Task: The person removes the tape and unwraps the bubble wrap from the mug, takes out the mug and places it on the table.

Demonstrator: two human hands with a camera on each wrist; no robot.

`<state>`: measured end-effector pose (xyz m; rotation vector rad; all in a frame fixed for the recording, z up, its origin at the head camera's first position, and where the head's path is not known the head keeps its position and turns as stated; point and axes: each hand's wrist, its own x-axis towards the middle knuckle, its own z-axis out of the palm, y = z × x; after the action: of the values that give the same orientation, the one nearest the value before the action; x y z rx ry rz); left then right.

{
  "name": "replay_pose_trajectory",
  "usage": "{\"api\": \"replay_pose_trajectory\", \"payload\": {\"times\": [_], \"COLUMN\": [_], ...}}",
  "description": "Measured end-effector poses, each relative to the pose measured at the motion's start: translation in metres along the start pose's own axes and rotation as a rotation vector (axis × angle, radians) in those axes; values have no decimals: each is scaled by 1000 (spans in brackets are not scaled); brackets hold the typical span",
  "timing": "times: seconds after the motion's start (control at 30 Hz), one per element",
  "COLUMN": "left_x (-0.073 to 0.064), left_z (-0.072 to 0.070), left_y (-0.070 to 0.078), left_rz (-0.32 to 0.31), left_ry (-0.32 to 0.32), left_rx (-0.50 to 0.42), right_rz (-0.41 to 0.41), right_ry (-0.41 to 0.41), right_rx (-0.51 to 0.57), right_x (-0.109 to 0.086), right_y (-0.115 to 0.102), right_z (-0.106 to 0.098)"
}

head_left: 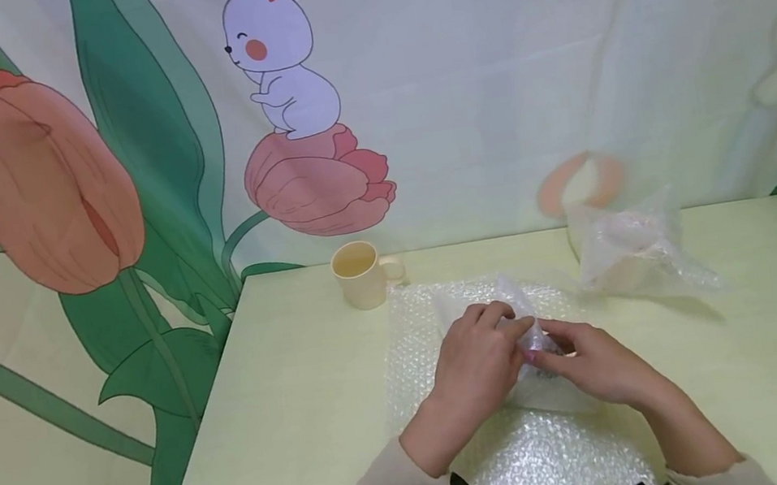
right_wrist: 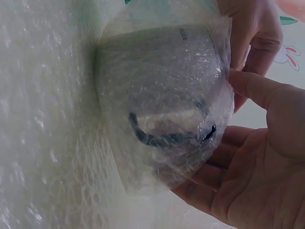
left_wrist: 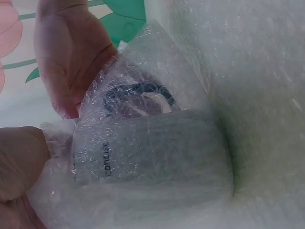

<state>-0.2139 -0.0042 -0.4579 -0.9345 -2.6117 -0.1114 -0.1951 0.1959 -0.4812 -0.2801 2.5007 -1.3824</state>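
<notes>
A white mug [left_wrist: 157, 152] with a dark-edged handle and the word "concise" stands inside a sheet of bubble wrap [right_wrist: 162, 162], which is gathered over its top. My left hand [head_left: 481, 357] grips the gathered wrap from the left, its fingers curled over the top. From the right, my right hand [head_left: 604, 366] pinches the wrap between thumb and fingers on the handle side. Both hands meet at the mug's top, so its rim is largely hidden. Below the mug lies a flat bubble wrap sheet [head_left: 543, 464].
A yellow mug [head_left: 362, 283] stands at the table's back edge, left of the flat sheet. At the back right sits another bundle [head_left: 628, 248] in clear wrap. Behind the pale table [head_left: 294, 419] hangs a printed cloth [head_left: 470, 76] with tulips and a rabbit.
</notes>
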Motion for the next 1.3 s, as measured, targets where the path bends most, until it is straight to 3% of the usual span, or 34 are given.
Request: {"api": "replay_pose_trajectory", "payload": {"times": [0.33,0.77,1.3], "left_x": [-2,-3,4], "left_z": [2,14,17], "left_y": [0,5,5], "left_rz": [-19,14,20], "left_ry": [53,236,287], "left_rx": [-13,15,-12], "right_rz": [-33,-31,-35], "right_ry": [-52,-24,21], "right_rx": [61,52,8], "right_x": [-5,-9,-5], "right_y": [5,3,-8], "right_z": [-3,0,0]}}
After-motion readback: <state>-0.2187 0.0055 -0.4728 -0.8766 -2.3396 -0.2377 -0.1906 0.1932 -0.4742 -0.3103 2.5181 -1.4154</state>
